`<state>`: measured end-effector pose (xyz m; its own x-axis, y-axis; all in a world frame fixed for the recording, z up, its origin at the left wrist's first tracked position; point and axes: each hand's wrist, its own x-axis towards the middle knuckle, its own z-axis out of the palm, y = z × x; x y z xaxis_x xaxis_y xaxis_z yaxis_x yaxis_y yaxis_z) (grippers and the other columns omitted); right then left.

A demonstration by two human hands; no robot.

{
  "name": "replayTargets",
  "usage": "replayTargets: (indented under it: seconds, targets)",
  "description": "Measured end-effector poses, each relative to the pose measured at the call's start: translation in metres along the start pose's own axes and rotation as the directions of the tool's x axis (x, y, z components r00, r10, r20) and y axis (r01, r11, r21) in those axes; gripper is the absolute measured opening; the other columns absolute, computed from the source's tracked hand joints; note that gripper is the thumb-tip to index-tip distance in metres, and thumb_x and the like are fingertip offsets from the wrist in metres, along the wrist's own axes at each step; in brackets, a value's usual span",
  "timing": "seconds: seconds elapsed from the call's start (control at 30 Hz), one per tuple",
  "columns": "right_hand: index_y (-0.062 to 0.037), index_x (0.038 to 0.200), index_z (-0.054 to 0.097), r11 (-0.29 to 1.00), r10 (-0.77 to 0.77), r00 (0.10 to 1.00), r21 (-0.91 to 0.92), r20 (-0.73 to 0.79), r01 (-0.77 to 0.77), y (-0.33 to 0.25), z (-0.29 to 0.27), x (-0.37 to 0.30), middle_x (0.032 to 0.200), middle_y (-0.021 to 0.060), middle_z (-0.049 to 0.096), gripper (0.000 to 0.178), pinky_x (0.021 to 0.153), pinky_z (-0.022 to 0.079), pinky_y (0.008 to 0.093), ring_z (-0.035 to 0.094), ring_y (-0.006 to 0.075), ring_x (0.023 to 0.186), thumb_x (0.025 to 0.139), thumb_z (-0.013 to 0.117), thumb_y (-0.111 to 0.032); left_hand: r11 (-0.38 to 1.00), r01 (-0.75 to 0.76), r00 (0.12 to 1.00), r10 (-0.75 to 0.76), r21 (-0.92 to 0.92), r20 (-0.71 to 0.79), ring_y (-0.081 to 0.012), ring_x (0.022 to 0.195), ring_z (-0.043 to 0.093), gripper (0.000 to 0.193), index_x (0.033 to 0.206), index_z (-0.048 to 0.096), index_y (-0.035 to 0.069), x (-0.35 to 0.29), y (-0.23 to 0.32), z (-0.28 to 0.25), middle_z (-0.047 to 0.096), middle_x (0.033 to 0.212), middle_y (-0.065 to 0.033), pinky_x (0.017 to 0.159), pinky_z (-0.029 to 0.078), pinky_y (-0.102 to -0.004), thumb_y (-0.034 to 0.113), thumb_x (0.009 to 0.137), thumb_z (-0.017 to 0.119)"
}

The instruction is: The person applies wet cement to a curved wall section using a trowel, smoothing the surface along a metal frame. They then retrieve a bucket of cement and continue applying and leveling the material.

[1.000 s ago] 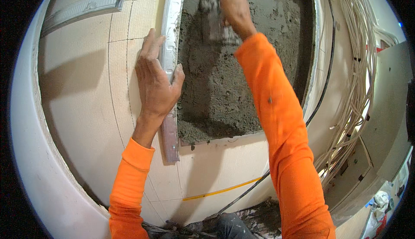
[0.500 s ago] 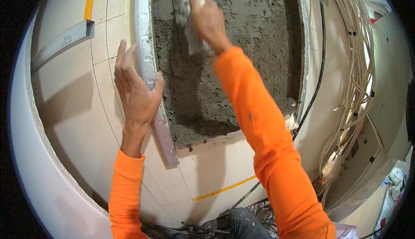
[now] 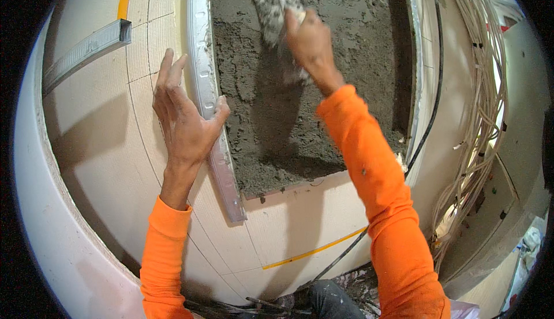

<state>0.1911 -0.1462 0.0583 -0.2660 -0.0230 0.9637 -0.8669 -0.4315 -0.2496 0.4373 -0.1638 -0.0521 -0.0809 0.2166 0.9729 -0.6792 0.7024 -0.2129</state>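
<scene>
Mortar bed [image 3: 363, 53]: grey, rough, 12 o'clock; top edge cut off, lower right corner hidden behind the orange right sleeve [image 3: 384, 186]. Cable bundle [image 3: 490, 82]: pale, 2 to 3 o'clock; upper end cut off. Metal strip [image 3: 202, 48]: along the mortar's 9 o'clock side, partly covered by the left hand. Left hand [image 3: 187, 120]: unclenched, fingers spread, thumb across strip; pressure indeterminable. Right hand [image 3: 311, 39]: grasping trowel. Trowel [image 3: 276, 7]: 12 o'clock, before the mortar; blade blurred, handle mostly hidden.
</scene>
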Motion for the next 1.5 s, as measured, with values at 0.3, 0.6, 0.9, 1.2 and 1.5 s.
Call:
replayTargets:
  seconds: [0.3, 0.6, 0.9, 1.2, 1.5]
  targets:
    - [0.0097, 0.121, 0.060, 0.996, 0.026, 0.996, -0.086, -0.088, -0.034, 0.038, -0.024, 0.042, 0.107, 0.0362, 0.067, 0.066, 0.092, 0.051, 0.0538, 0.064, 0.0511, 0.104, 0.100, 0.049, -0.052, 0.997, 0.054, 0.997, -0.057, -0.056, -0.057, -0.0363, 0.147, 0.030, 0.098, 0.151, 0.031, 0.008, -0.003, 0.002, 0.008, 0.033, 0.157, -0.0179, 0.123, 0.021, -0.0491, 0.022, 0.068, 0.082]
    - [-0.0005, 0.099, 0.063, 0.973, -0.097, 0.984, -0.224, -0.146, 0.063, 0.103, -0.069, 0.178, 0.068, 0.0084, 0.058, 0.055, 0.045, 0.043, 0.0383, 0.055, 0.0210, 0.052, 0.102, 0.049, -0.053, 0.999, 0.041, 0.998, -0.040, 0.003, -0.055, -0.0302, 0.147, 0.028, 0.103, 0.152, 0.026, 0.018, 0.003, 0.001, 0.016, 0.032, 0.157, -0.0131, 0.120, 0.016, -0.0546, 0.032, 0.067, 0.081]
    - [0.0034, 0.120, 0.063, 0.950, 0.043, 0.991, -0.301, -0.126, -0.079, 0.122, -0.084, 0.052, 0.108, 0.0347, 0.067, 0.058, 0.090, 0.051, 0.0539, 0.064, 0.0517, 0.106, 0.100, 0.050, -0.050, 0.999, -0.021, 0.996, 0.024, 0.039, -0.086, -0.0345, 0.145, 0.033, 0.101, 0.151, 0.032, 0.012, 0.001, -0.011, 0.006, 0.034, 0.159, -0.0165, 0.120, 0.020, -0.0499, 0.032, 0.065, 0.080]
    - [0.0035, 0.113, 0.064, 0.961, 0.144, 0.987, -0.227, -0.074, -0.157, 0.171, -0.117, 0.058, 0.107, 0.0324, 0.067, 0.061, 0.087, 0.050, 0.0534, 0.065, 0.0483, 0.103, 0.102, 0.048, -0.055, 0.999, -0.002, 0.995, 0.005, 0.033, -0.103, -0.0358, 0.143, 0.036, 0.096, 0.149, 0.035, 0.007, 0.001, -0.003, 0.013, 0.037, 0.157, -0.0186, 0.120, 0.023, -0.0474, 0.024, 0.066, 0.080]
    - [0.0038, 0.096, 0.064, 0.955, -0.141, 0.990, -0.261, 0.014, 0.140, 0.222, -0.169, 0.222, 0.084, 0.0216, 0.066, 0.071, 0.075, 0.050, 0.0459, 0.067, 0.0364, 0.081, 0.100, 0.042, -0.064, 0.996, -0.009, 0.985, -0.006, -0.086, -0.174, -0.0361, 0.147, 0.033, 0.094, 0.151, 0.030, 0.001, 0.000, -0.001, 0.025, 0.034, 0.158, -0.0225, 0.124, 0.021, -0.0478, 0.027, 0.076, 0.081]
